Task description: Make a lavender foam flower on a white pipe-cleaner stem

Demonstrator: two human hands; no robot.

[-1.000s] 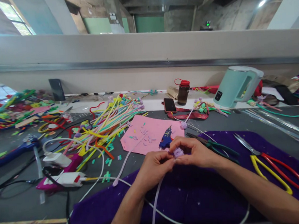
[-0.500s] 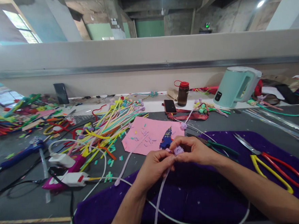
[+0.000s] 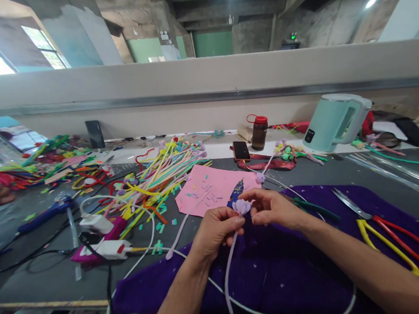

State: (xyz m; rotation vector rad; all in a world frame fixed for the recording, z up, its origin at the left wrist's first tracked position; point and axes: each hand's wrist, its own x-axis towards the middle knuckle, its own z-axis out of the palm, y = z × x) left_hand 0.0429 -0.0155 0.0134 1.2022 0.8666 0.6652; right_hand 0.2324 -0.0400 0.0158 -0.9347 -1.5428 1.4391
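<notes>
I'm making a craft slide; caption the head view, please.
Left hand pinching a lilac flower above purple cloth, right hand close by.

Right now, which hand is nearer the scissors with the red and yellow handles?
Right. The right hand is left of the scissors, beside the lilac flower; the left hand is farther left, pinching the flower's base.

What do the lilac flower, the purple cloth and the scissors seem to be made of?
Lilac flower: probably fuzzy pipe cleaner, matte, judging by its soft, fluffy-looking petals. Purple cloth: possibly felt, matte, showing no sheen. Scissors: blades look like polished steel, from their bright grey sheen; the red and yellow handles appear smooth, glossy, probably plastic.
</notes>
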